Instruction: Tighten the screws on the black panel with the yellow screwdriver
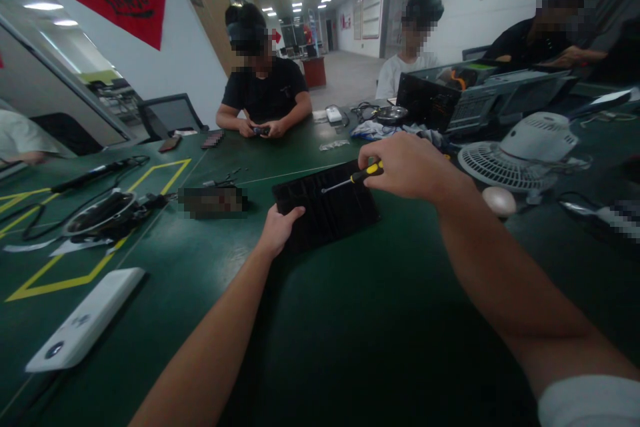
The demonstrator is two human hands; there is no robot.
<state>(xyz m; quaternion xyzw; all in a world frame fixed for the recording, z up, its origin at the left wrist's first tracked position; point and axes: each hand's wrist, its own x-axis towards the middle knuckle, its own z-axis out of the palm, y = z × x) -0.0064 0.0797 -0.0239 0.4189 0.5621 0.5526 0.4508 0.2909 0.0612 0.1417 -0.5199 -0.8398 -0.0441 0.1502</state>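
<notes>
A flat black panel (340, 213), with ridges on its face, is held tilted above the green table in front of me. My left hand (281, 228) is closed on its left edge, with the thumb lying over the front. A screwdriver (356, 177) with a yellow and black handle is in my right hand (407, 167), whose fingers are wrapped round the handle. Its metal shaft points left and down, and the tip is at the panel's upper middle. Whether the tip touches a screw is too small to tell.
A white fan (520, 153) and a round white object (499, 201) stand to the right. Behind them is an open computer case (465, 97). At left lie a long white device (85, 320) and a cabled ring-shaped part (103, 213). A person (265, 90) sits opposite; others sit farther right.
</notes>
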